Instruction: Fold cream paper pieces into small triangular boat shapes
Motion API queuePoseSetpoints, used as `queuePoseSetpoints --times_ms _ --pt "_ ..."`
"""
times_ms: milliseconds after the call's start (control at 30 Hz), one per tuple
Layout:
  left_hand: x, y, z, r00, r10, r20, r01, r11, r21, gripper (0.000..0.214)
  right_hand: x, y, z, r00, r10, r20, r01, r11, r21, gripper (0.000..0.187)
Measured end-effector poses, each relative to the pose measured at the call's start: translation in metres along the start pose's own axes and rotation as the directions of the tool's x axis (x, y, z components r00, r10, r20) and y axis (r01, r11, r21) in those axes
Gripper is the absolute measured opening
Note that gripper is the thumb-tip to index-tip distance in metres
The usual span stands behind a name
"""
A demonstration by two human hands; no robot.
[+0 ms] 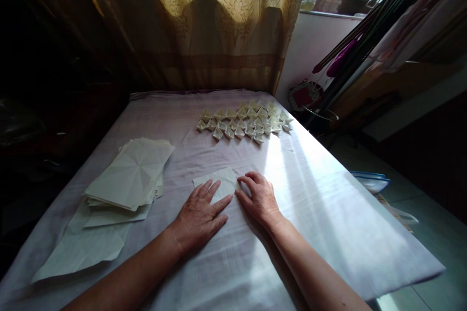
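Note:
A small sheet of paper (226,177), pale and folded, lies on the cloth-covered table in front of me. My left hand (200,211) rests flat over its lower left part, fingers spread, hiding much of it. At the sheet's right edge is my right hand (258,198), its fingers curled and its thumb and index fingertips at the paper's edge. To the left stands a stack of creased paper sheets (134,172). Several folded paper pieces (239,132) with pointed corners sit in rows beyond my hands.
A pale cloth (175,282) covers the table. Patterned curtains (204,24) hang behind it. A dark stand (350,68) with hanging clothes and bags is beyond the right edge. Sunlight falls across the right side. A blue-rimmed container (372,183) is lower down, off the table.

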State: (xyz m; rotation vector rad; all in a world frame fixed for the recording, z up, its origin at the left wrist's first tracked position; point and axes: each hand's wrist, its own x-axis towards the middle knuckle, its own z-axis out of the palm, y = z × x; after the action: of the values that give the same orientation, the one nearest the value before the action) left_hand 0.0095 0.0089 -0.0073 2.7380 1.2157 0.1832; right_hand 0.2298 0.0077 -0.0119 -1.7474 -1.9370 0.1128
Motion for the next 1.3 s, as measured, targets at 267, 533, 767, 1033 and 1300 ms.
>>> queuePoseSetpoints --times_ms 267,533,767,1033,1300 --pt "-0.027 -0.017 -0.016 0.996 0.036 0.079 -0.038 0.999 0.027 0.053 -0.001 0.004 0.003 0.999 -0.036 -0.034 0.036 0.999 -0.002 0.027" --pt "-0.054 -0.031 -0.034 0.995 0.056 0.083 -0.066 0.989 0.129 0.052 -0.001 0.006 0.005 0.998 -0.041 -0.048 0.042 0.999 0.019 0.028" --pt "-0.057 -0.036 -0.036 0.99 0.14 -0.017 -0.135 0.977 0.163 0.044 -0.001 0.011 0.006 0.999 -0.036 -0.02 0.037 0.998 0.05 0.032" --pt "-0.038 -0.027 -0.042 0.976 0.193 -0.097 -0.179 0.974 0.139 0.015 -0.004 0.015 0.012 0.98 -0.134 -0.149 0.147 0.986 0.081 0.037" --pt "-0.009 -0.011 -0.043 0.987 0.1 -0.128 -0.064 0.963 0.263 0.01 -0.006 0.004 0.0 0.913 -0.396 -0.096 0.404 0.911 0.082 0.039"
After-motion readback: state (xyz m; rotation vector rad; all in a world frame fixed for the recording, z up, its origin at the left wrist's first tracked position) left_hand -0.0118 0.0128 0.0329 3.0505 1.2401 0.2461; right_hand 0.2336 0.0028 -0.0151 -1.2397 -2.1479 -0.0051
